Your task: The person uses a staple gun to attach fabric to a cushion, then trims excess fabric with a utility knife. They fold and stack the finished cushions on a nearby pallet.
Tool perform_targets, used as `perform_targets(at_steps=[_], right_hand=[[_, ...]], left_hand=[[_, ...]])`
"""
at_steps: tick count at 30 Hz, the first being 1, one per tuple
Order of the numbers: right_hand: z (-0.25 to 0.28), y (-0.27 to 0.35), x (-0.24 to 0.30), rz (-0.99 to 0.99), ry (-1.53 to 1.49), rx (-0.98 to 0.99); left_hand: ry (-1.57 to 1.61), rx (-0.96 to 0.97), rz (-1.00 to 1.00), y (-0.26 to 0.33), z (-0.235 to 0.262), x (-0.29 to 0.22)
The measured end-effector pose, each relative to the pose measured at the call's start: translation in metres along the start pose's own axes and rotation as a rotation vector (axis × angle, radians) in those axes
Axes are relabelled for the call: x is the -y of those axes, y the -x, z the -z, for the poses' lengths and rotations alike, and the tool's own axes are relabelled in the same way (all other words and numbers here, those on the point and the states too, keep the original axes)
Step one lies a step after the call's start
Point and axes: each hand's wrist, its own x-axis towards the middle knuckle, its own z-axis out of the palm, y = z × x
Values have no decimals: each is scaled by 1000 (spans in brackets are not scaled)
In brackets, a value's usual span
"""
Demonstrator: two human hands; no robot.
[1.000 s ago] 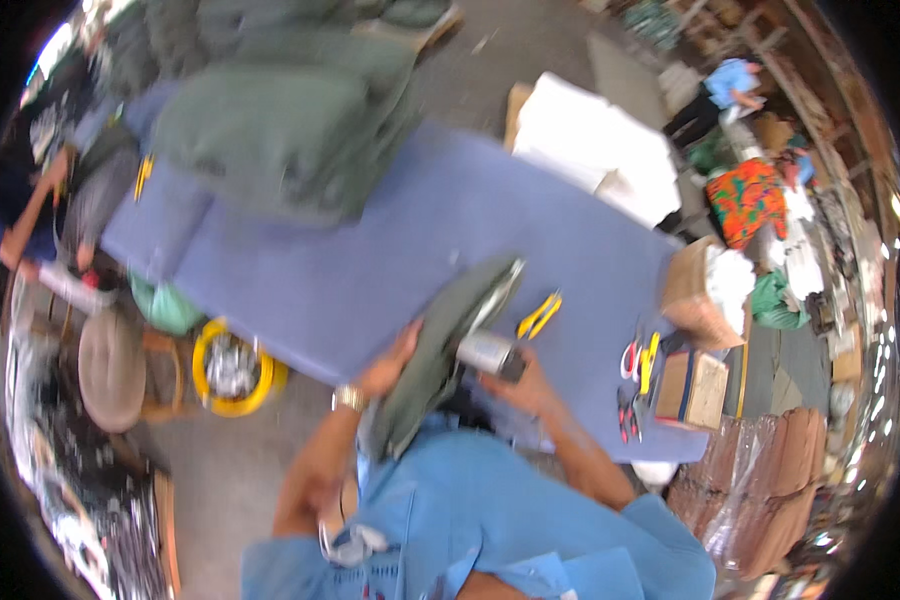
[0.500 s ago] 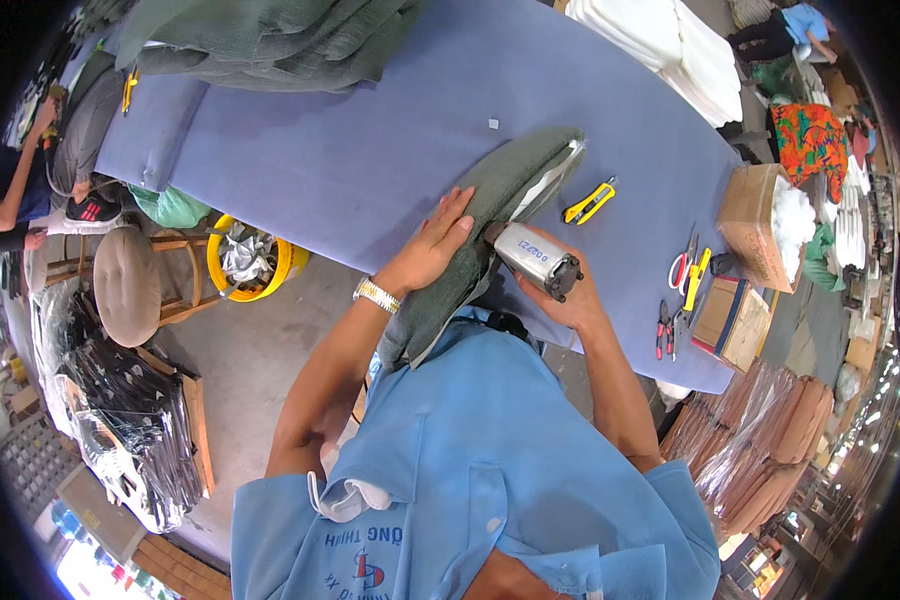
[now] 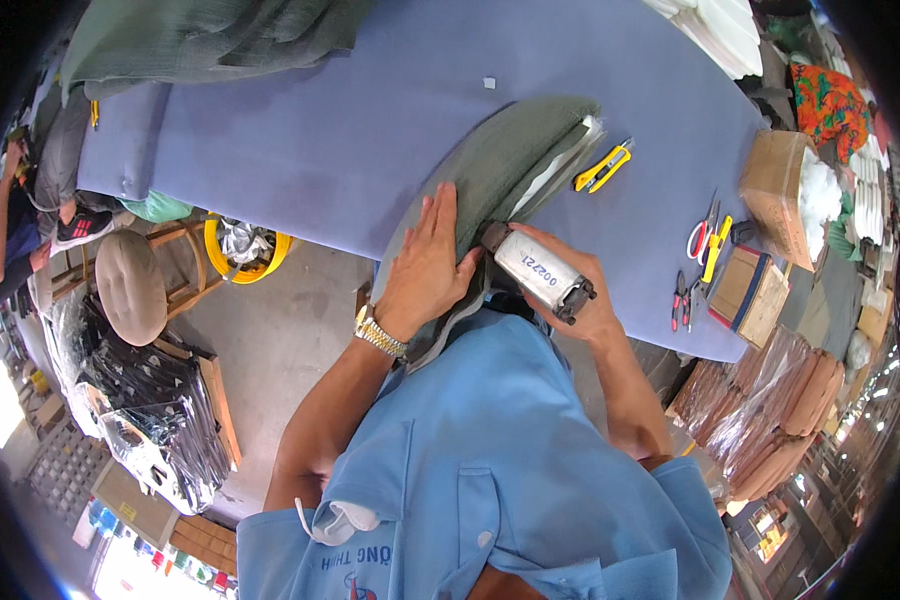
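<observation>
A long, curved dark-green upholstered pad [image 3: 510, 140] lies over the near edge of the blue-covered table, its near end against my blue shirt. Along its right side the cover is parted and white lining shows. My left hand [image 3: 425, 265], with a metal watch at the wrist, rests flat on the pad with fingers stretched out. In my right hand [image 3: 602, 300] is a silver staple gun [image 3: 535, 270], its nose at the pad's right edge. The fingers around its handle are partly hidden beneath it. A yellow utility knife [image 3: 603, 168] lies just right of the pad.
Scissors [image 3: 703, 235], another yellow knife [image 3: 716, 250] and red-handled pliers [image 3: 681, 300] lie at the table's right, near a cardboard box [image 3: 775, 195]. Green fabric [image 3: 210, 40] is piled far left. A yellow bucket [image 3: 283, 255] and a round padded stool [image 3: 130, 288] stand left. Another person sits beyond.
The view has shifted slightly. My left hand lies flatter on the pad and a little nearer to me. The staple gun stays at the pad's right edge in my right hand.
</observation>
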Motion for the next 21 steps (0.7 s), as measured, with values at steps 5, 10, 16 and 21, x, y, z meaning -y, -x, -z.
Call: perform_targets(at_steps=[5,10,16,21], right_hand=[[2,-2,-3,77,-2,31],[5,-3,16,-105,8,101],[-2,0,17,-116,-8,38],[-7,12,6,36,42,38]], left_hand=[[-8,-13,7,1,1,-3],[-61,-18,34,2,-8,-7],[-27,-55,23,1,-7,-7],[-34,-46,15,1,-9,-3]])
